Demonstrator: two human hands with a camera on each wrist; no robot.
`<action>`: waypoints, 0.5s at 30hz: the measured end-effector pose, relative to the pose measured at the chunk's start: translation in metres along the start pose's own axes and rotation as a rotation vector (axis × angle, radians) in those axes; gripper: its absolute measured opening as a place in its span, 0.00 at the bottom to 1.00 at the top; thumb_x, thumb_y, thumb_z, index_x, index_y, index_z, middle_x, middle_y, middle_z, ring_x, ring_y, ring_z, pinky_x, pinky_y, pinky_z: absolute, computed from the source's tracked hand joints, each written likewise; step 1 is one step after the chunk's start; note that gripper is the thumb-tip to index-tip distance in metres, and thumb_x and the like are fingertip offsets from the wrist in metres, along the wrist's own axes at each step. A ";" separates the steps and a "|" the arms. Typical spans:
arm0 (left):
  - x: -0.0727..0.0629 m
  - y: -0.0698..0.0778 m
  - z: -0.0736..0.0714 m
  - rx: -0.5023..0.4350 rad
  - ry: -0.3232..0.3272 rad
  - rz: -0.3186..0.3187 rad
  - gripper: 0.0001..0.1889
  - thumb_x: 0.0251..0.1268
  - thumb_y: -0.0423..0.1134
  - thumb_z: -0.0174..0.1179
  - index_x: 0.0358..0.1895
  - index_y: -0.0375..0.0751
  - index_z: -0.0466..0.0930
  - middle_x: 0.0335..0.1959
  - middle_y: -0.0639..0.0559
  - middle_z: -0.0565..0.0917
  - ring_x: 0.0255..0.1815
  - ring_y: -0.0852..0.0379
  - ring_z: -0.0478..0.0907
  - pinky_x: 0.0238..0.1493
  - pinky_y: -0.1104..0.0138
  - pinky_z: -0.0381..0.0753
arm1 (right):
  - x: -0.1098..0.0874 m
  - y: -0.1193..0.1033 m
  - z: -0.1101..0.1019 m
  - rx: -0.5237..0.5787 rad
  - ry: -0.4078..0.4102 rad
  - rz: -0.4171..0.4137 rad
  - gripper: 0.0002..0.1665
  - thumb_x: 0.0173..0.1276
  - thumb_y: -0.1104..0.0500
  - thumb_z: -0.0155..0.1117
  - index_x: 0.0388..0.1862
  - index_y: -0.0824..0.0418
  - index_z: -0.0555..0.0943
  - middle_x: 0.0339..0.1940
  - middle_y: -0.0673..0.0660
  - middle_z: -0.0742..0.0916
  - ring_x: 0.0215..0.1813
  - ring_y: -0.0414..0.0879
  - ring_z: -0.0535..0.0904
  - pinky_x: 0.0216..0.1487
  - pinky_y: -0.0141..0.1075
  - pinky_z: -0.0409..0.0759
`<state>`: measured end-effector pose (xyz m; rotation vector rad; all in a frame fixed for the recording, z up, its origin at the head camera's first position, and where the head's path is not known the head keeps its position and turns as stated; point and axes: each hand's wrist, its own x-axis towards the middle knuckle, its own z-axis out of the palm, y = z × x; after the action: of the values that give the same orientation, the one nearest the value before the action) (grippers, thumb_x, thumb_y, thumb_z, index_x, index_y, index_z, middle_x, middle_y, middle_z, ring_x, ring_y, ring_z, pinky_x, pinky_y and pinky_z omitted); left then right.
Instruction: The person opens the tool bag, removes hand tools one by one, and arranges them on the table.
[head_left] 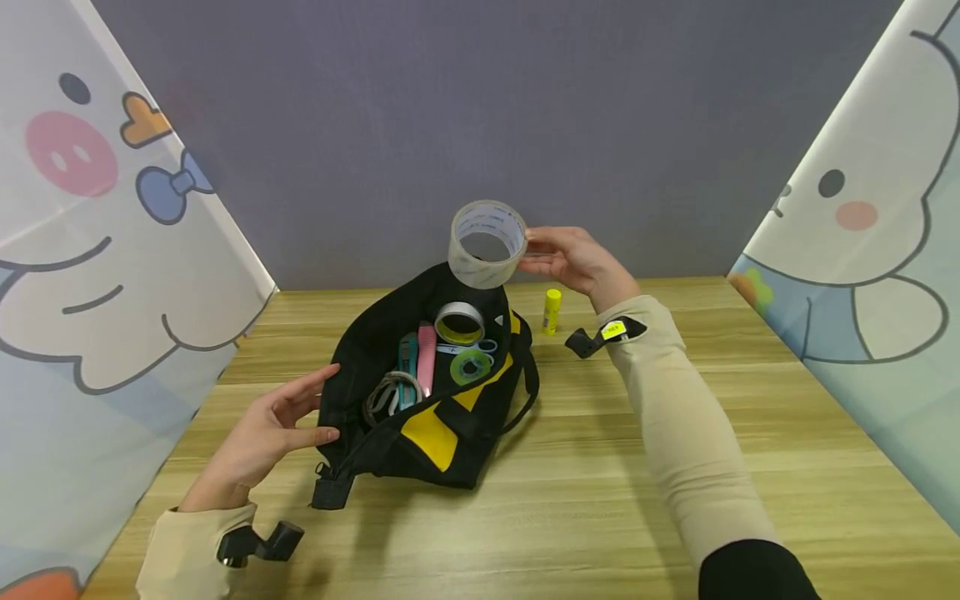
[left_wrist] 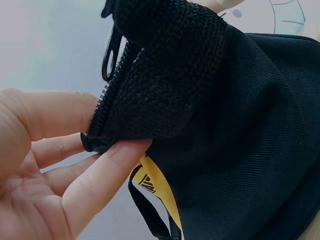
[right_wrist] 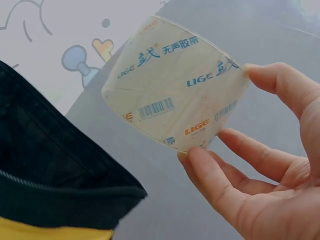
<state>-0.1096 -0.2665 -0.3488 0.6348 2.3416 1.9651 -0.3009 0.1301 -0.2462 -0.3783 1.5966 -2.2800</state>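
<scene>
My right hand (head_left: 573, 260) grips a wide roll of clear packing tape (head_left: 480, 273) by its edge, above the far end of an open black and yellow zippered tool bag (head_left: 480, 454). In the right wrist view, the tape roll (right_wrist: 170, 90) shows printed lettering and barcodes, with fingers and thumb at its rims. My left hand (head_left: 258, 437) pinches the near left edge of the bag. Up close in the left wrist view, thumb and fingers hold the bag's black fabric (left_wrist: 155, 90) beside the zipper. Part of the bag's inside is hidden by its front wall.
Inside the bag lie a silver-and-yellow tape roll (head_left: 460, 310), a green tape roll (head_left: 471, 367), scissors (head_left: 487, 345), a pink tool (head_left: 425, 358), a teal cutter (head_left: 407, 367) and a coiled cord (head_left: 371, 400). A yellow glue stick (head_left: 551, 312) stands right of the bag on the wooden table (head_left: 600, 500).
</scene>
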 end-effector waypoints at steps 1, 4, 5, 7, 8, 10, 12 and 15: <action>0.000 0.000 0.000 -0.003 0.000 0.003 0.41 0.58 0.17 0.63 0.75 0.47 0.67 0.71 0.61 0.67 0.60 0.67 0.73 0.49 0.70 0.81 | 0.000 0.000 -0.003 0.007 0.007 -0.004 0.14 0.75 0.66 0.56 0.33 0.61 0.87 0.38 0.59 0.86 0.40 0.50 0.85 0.46 0.39 0.84; 0.000 0.000 0.000 -0.012 -0.001 0.013 0.40 0.58 0.16 0.63 0.75 0.45 0.66 0.70 0.62 0.68 0.59 0.66 0.74 0.47 0.70 0.81 | -0.002 -0.001 -0.011 0.041 0.022 -0.006 0.14 0.75 0.66 0.55 0.33 0.61 0.87 0.37 0.58 0.87 0.40 0.49 0.86 0.45 0.39 0.84; -0.001 0.000 0.000 -0.014 -0.002 0.017 0.40 0.58 0.16 0.63 0.75 0.45 0.67 0.70 0.62 0.68 0.58 0.65 0.74 0.47 0.70 0.81 | -0.003 -0.001 -0.014 0.049 0.027 -0.007 0.15 0.75 0.65 0.55 0.32 0.61 0.87 0.37 0.58 0.87 0.40 0.49 0.86 0.45 0.39 0.84; -0.001 0.000 0.000 -0.017 -0.003 0.020 0.40 0.58 0.16 0.63 0.75 0.45 0.67 0.69 0.64 0.69 0.58 0.65 0.75 0.46 0.70 0.82 | -0.004 -0.001 -0.020 0.065 0.041 -0.009 0.15 0.75 0.65 0.56 0.32 0.61 0.87 0.37 0.57 0.87 0.41 0.48 0.85 0.44 0.38 0.84; -0.001 0.000 0.001 -0.018 -0.002 0.021 0.40 0.58 0.16 0.63 0.75 0.45 0.67 0.69 0.64 0.69 0.57 0.65 0.75 0.46 0.70 0.82 | -0.005 -0.001 -0.022 0.072 0.050 -0.010 0.15 0.76 0.65 0.56 0.31 0.61 0.88 0.37 0.57 0.88 0.41 0.48 0.85 0.44 0.38 0.84; -0.002 -0.001 0.001 -0.019 -0.003 0.021 0.40 0.58 0.16 0.63 0.75 0.45 0.67 0.69 0.64 0.69 0.57 0.65 0.75 0.46 0.70 0.82 | -0.007 -0.001 -0.028 0.081 0.060 -0.010 0.15 0.75 0.64 0.57 0.31 0.60 0.88 0.37 0.56 0.88 0.41 0.48 0.85 0.44 0.38 0.84; -0.002 0.000 0.002 -0.015 -0.001 0.010 0.40 0.58 0.17 0.63 0.75 0.46 0.67 0.70 0.62 0.68 0.58 0.65 0.75 0.46 0.70 0.82 | -0.009 -0.001 -0.034 0.092 0.070 -0.011 0.15 0.75 0.64 0.58 0.31 0.60 0.88 0.37 0.56 0.88 0.42 0.47 0.85 0.44 0.38 0.84; -0.002 0.002 0.002 0.021 0.017 -0.032 0.40 0.59 0.19 0.64 0.75 0.46 0.65 0.71 0.60 0.66 0.59 0.67 0.74 0.47 0.70 0.82 | -0.012 -0.002 -0.044 0.098 0.078 -0.010 0.14 0.75 0.63 0.58 0.32 0.59 0.88 0.39 0.56 0.87 0.42 0.47 0.85 0.44 0.38 0.84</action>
<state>-0.1062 -0.2652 -0.3482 0.5804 2.3690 1.9430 -0.3080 0.1732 -0.2596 -0.2767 1.5143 -2.3974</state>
